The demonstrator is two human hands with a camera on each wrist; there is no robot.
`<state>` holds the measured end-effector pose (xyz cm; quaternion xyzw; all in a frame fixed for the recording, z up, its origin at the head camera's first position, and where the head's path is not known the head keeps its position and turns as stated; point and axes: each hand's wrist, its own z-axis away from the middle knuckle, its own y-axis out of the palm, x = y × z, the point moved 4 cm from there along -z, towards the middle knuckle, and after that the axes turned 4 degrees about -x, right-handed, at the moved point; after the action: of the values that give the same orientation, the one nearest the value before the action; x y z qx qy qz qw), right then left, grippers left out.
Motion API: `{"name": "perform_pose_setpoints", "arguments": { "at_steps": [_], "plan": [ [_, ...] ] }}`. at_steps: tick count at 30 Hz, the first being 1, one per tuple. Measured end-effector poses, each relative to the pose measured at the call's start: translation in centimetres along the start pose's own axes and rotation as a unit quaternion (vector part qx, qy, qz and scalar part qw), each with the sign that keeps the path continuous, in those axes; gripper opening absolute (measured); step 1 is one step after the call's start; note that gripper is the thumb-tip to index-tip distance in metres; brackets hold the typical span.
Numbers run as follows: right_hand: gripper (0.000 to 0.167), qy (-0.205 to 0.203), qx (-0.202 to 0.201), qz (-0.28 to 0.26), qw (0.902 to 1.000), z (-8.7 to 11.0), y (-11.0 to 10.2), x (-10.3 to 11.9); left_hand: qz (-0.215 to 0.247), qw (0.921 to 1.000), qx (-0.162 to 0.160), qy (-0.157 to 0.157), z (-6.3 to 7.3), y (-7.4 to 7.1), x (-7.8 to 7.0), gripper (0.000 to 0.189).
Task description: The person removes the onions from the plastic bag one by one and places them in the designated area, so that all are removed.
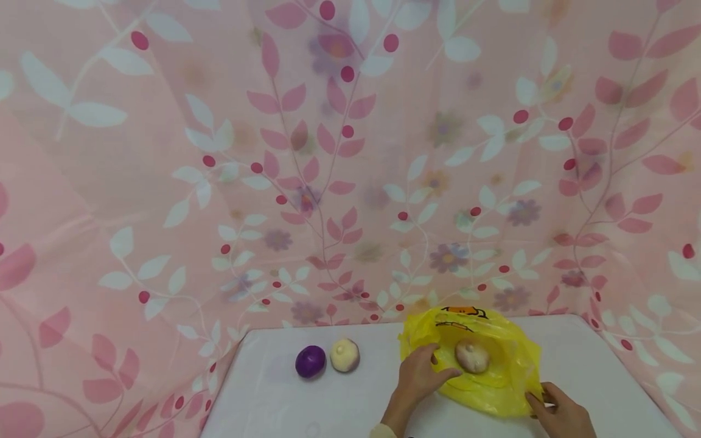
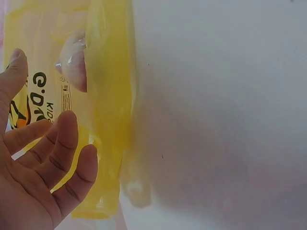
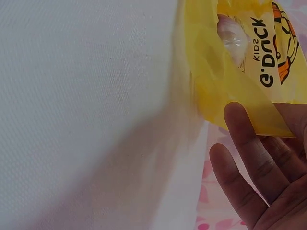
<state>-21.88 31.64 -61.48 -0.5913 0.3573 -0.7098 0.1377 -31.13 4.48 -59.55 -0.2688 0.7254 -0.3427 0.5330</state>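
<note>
A yellow plastic bag [image 1: 493,389] with black lettering and an orange duck print lies with its mouth spread toward me. Inside it sits a round white-and-purple vegetable [image 1: 472,356], like a turnip, with a shiny surface; the left wrist view shows it partly behind the bag's near side. My left hand [image 1: 420,374] is at the bag's left side, thumb spread from loosely bent fingers, with nothing in its grasp. At the lower right corner, my right hand [image 1: 564,412] pinches the bag's edge between thumb and fingers.
Left of the bag, a dark purple round vegetable [image 1: 310,362] and a cream one with a purplish underside [image 1: 345,355] lie side by side on the white table [image 1: 263,401]. A pink curtain with leaf patterns [image 1: 350,182] hangs behind the table's back edge.
</note>
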Motion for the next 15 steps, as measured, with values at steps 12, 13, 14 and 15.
{"name": "perform_pose_setpoints", "arguments": {
  "at_steps": [12, 13, 14, 15],
  "plan": [
    [0.047, -0.008, -0.013, 0.003, 0.9999, 0.1, 0.2, 0.3, -0.019, 0.9998, -0.007, -0.008, -1.6, 0.8, -1.6, 0.065],
    [0.046, -0.009, -0.014, 0.005, 0.9999, 0.1, 0.2, 0.3, -0.018, 0.9998, -0.008, -0.007, -1.7, 0.9, -1.8, 0.065],
    [0.047, -0.011, -0.012, 0.006, 0.9998, 0.1, 0.2, 0.2, -0.018, 0.9998, -0.01, -0.006, -1.8, 0.9, -1.9, 0.065],
    [0.046, -0.01, -0.012, 0.007, 0.9999, 0.1, 0.3, 0.2, -0.019, 0.9997, -0.01, -0.007, -1.8, 1.0, -2.0, 0.064]
  ]
}}
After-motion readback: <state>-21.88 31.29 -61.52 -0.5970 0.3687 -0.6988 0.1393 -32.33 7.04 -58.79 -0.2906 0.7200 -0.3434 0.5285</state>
